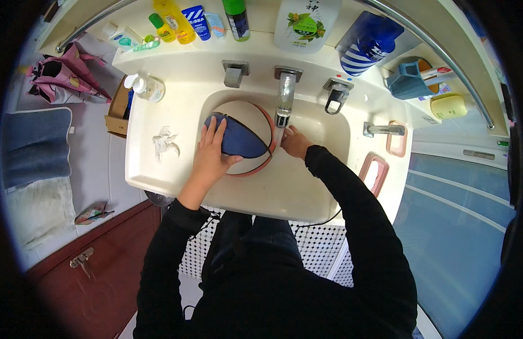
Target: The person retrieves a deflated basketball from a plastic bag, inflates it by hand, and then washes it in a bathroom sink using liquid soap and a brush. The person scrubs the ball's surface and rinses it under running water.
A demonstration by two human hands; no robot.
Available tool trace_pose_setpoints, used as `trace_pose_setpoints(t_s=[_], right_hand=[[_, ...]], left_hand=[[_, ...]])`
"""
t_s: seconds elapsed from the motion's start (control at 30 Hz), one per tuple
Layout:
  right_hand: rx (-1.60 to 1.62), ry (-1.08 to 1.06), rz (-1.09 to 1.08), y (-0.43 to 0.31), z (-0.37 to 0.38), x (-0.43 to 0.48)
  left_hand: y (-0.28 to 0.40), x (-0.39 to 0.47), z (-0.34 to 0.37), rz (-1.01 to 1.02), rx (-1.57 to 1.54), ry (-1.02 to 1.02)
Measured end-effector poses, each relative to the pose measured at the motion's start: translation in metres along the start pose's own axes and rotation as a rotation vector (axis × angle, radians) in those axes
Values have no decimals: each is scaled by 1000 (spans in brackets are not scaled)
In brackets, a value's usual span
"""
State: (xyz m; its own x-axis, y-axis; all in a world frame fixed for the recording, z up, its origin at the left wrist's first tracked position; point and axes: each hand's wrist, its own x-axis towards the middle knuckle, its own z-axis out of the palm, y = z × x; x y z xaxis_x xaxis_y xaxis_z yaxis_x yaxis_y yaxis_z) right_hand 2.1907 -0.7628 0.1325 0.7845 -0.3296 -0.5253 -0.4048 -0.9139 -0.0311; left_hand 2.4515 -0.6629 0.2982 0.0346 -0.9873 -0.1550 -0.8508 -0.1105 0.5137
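Note:
A ball with blue, cream and pink-red panels, looking like a basketball, sits in the left part of the white washbasin. My left hand lies over its blue panel, fingers stretched forward and thumb apart, holding it from above. Beside the ball's right edge is my right hand, just under the chrome spout. Water seems to run from the spout between that hand and the ball. The right fingertips are partly hidden, so I cannot tell whether they touch the ball.
A crumpled white piece and a pump bottle are on the basin's left deck. Lever handles flank the spout. Pink soap dishes stand at right. Bottles, including a large white one, line the back ledge below a chrome rail.

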Motion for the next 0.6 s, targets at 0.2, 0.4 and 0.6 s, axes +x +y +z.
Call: trace_pose_setpoints(t_s=[0.2, 0.4, 0.6], right_hand=[[70, 112, 31, -7, 11, -25], [309, 95, 256, -8, -10, -96], [1022, 616, 402, -30, -52, -143]], left_hand=[[26, -12, 12, 56, 179, 9], [54, -24, 32, 278, 260, 130], [57, -15, 59, 580, -93, 112]])
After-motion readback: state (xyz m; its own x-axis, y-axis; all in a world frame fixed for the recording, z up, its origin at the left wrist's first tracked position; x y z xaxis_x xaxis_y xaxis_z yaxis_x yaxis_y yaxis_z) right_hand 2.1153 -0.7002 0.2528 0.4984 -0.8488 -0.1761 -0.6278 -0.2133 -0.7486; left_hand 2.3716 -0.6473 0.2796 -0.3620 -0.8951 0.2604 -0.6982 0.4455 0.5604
